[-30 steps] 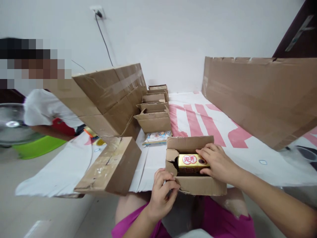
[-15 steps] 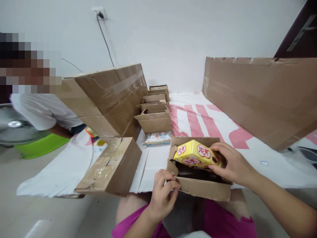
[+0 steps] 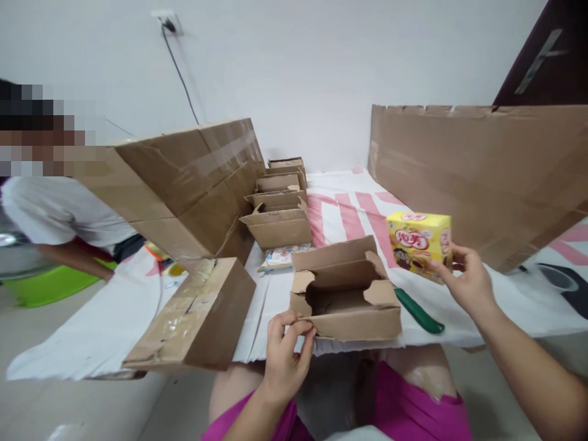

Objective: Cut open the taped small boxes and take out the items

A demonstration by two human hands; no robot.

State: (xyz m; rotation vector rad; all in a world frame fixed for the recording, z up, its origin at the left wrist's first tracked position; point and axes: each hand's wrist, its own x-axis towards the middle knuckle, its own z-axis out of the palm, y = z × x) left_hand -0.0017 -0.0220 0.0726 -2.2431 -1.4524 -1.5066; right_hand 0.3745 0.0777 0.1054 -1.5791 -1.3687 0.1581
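- Right at the near edge of the white sheet (image 3: 114,318), the open carton (image 3: 345,300) sits with its flaps up and nothing showing inside.
- Left hand (image 3: 285,361) is pinching the carton's near-left flap, fingers closed narrow on the cardboard.
- Right hand (image 3: 466,283) is wrapped around the yellow snack box (image 3: 419,244), holding it up in the air to the right of the carton, well clear of the rim.
- A green-handled tool (image 3: 418,310) lies on the sheet just right of the carton, close under that raised hand.
- What could go wrong, imo: the grip on the yellow snack box looks like fingertips along 1 side, so a quick tilt could let it slip down onto the tool or off the near edge. The carton also overhangs the sheet's edge a bit, so a tug on that flap could drag it into the lap.
- Versus 0.5 s ago: the snack box was then tipped up just over the carton's mouth, now it's fully out and off to the right. The left hand hasn't really left its flap. The green tool wasn't showing then.
- Further left there's a closed brown box (image 3: 197,315), a row of 4 small open cartons (image 3: 280,214) toward the wall, and another person's arm (image 3: 73,257) at the far left.
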